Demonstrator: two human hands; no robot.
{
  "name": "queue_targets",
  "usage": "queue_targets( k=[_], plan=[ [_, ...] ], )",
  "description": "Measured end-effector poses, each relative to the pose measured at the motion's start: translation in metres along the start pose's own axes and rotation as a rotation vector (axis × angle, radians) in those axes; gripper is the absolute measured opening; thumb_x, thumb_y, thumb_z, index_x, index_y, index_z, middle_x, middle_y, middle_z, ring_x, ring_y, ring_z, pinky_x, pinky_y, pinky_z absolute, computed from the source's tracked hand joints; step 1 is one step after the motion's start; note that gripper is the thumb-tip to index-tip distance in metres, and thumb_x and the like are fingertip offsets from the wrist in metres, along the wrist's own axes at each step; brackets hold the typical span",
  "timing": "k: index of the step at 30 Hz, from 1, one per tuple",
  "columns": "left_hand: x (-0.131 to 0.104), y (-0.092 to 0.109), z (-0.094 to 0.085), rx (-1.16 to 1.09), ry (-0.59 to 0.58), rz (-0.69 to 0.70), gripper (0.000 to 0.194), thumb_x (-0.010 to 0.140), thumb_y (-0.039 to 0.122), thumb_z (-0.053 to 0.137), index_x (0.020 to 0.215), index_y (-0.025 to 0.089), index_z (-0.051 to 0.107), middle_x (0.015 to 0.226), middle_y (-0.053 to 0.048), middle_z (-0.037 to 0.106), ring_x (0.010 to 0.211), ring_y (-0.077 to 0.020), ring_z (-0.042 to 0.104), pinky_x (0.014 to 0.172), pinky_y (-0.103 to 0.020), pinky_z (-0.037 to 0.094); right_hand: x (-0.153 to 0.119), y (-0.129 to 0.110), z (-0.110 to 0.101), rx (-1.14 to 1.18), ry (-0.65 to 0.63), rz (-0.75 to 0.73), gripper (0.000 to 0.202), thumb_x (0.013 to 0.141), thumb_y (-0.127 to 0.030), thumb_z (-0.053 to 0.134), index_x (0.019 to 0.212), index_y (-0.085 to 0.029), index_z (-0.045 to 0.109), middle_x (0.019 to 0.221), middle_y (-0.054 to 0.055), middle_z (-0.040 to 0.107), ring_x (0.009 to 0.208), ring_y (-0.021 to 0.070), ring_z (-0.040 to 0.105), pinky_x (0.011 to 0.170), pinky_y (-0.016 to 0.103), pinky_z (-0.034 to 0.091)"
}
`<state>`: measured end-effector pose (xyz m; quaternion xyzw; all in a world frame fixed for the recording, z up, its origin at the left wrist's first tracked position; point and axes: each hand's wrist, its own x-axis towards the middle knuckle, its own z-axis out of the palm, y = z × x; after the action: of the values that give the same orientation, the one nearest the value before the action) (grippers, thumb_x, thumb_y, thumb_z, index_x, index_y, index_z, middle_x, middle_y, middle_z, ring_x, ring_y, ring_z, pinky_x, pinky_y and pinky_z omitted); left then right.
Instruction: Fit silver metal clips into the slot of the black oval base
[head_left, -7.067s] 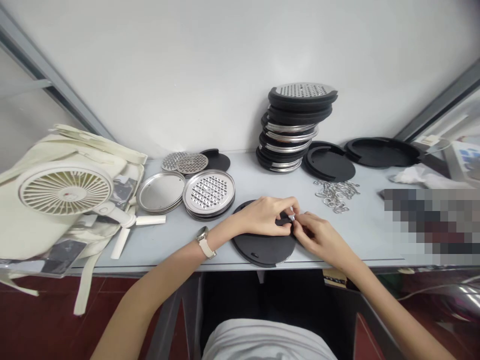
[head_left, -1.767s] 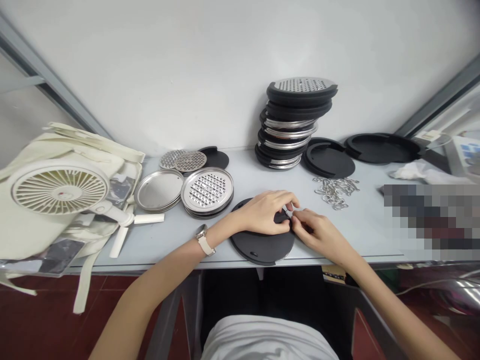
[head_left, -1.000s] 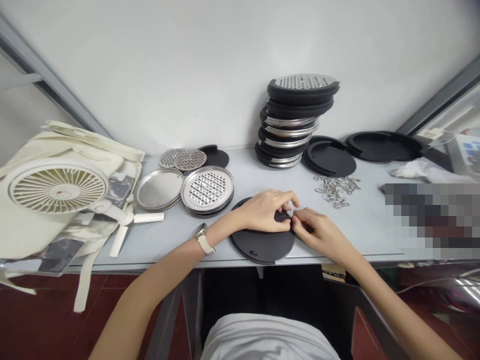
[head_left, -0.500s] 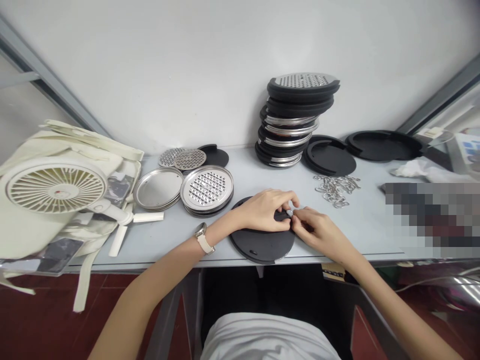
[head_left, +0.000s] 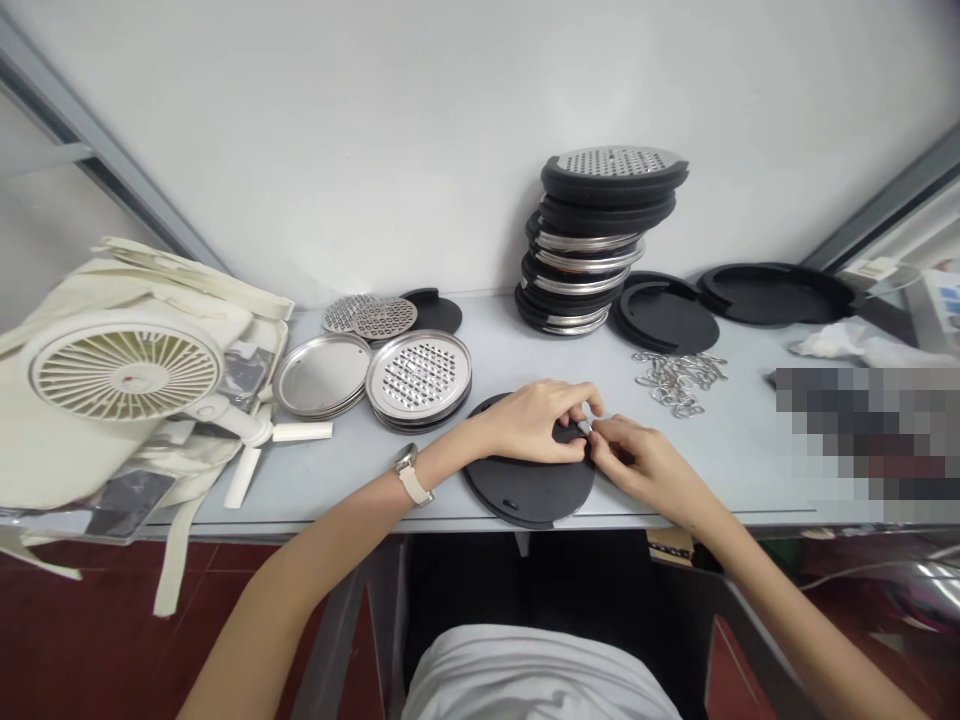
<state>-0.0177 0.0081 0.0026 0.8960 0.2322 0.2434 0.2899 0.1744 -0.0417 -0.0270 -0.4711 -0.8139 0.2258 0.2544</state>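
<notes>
Both my hands were on close fingertip work, my right hand (head_left: 637,465) pinching a small silvery piece (head_left: 584,427) while my left hand (head_left: 536,422) curled over the black disc (head_left: 532,490), whether gripping I couldn't tell; the next move, I judged, called for a steady disc and light, exact pressure. The disc lay flat by the table's near edge (head_left: 435,522), round with no long axis, its slot (head_left: 510,505) at the near left, running roughly left to right.
</notes>
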Motion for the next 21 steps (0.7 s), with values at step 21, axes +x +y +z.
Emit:
queue_targets(
  k=[21],
  plan=[
    [-0.0007, -0.0024, 0.0010, -0.029, 0.003, 0.031, 0.033, 0.071, 0.016, 0.060, 0.102, 0.020, 0.052, 0.085, -0.001, 0.060, 0.078, -0.0133, 0.058, 0.076, -0.025, 0.047, 0.0000, 0.0009, -0.0013, 0.045, -0.034, 0.035, 0.027, 0.090, -0.026, 0.042, 0.064, -0.020, 0.047, 0.061, 0.000, 0.048, 0.058, 0.0142, 0.047, 0.055, 0.026, 0.038]
  ],
)
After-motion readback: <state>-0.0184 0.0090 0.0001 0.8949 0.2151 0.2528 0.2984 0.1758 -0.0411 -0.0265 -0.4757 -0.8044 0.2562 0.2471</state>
